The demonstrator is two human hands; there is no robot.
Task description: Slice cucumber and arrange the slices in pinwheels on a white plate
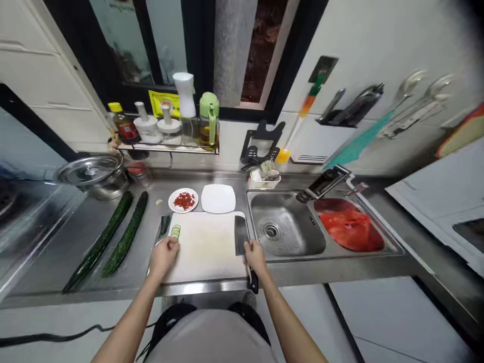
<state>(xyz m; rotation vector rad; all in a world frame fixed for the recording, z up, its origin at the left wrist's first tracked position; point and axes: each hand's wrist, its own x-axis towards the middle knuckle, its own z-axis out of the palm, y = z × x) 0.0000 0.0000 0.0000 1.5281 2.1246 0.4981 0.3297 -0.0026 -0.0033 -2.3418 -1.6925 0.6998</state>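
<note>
A white cutting board lies on the steel counter before me. At its left edge my left hand is closed, with fingertips right beside a short row of cucumber slices; whatever it pinches is hidden. A dark cucumber piece rests at the board's upper left corner. Along the right edge lies a cleaver, blade flat and black handle towards me. My right hand is closed on it where blade and handle meet. Behind the board are a plate of chopped red pieces and a white plate.
Two whole cucumbers lie to the left, near a lidded steel pot. On the right is a sink with a red bag in its second basin. A rack of seasonings hangs behind.
</note>
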